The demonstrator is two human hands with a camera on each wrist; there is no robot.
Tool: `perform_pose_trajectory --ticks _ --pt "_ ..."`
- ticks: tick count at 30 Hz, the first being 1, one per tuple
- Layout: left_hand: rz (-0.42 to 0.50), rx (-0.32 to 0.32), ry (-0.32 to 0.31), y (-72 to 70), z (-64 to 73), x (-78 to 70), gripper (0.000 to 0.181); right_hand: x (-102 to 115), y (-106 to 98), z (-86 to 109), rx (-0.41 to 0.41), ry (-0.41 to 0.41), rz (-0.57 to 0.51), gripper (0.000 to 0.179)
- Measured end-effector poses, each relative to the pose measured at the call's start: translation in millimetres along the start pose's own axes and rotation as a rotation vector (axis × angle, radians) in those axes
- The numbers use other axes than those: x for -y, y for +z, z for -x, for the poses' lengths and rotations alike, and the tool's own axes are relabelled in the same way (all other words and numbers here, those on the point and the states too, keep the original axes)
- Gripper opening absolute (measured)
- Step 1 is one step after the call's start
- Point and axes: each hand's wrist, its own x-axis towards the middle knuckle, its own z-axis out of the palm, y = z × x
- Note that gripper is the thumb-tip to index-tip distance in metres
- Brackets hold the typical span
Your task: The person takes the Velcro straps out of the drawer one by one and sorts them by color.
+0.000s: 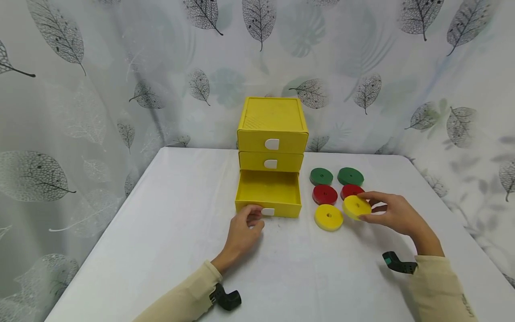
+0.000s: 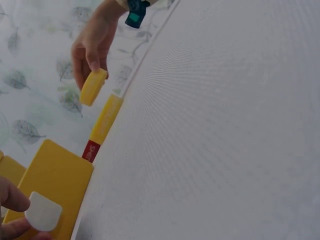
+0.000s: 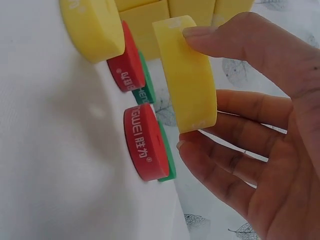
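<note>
A yellow drawer unit [image 1: 272,116] stands on the table, its bottom drawer [image 1: 267,188] pulled out and bare inside. My left hand [image 1: 243,230] is at that drawer's front, fingers pinching the white handle [image 2: 43,211]. My right hand [image 1: 396,214] holds a yellow tape roll [image 1: 356,207] by its rim between thumb and fingers, raised above the table. Another yellow tape roll [image 1: 328,217] lies flat to its left. Behind these lie two red tape rolls [image 1: 324,194], the right one partly hidden by the held roll. Two green tape rolls [image 1: 321,176] lie farther back.
The white table [image 1: 193,197] reaches back to a leaf-patterned curtain [image 1: 161,76] behind and at both sides. Two closed drawers [image 1: 253,161] sit above the open one. A black wrist device [image 1: 398,263] sticks out from each sleeve.
</note>
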Motion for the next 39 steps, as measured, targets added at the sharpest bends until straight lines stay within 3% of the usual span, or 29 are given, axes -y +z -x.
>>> perform_pose_trajectory --ticks 25,39 --pt "0.005 0.009 -0.007 -0.4 -0.3 -0.8 0.033 -11 12 0.9 0.074 0.117 -0.004 0.062" --pt "0.002 0.011 -0.005 -0.7 -1.3 0.3 0.033 -15 21 -3.3 0.114 0.123 0.001 0.06"
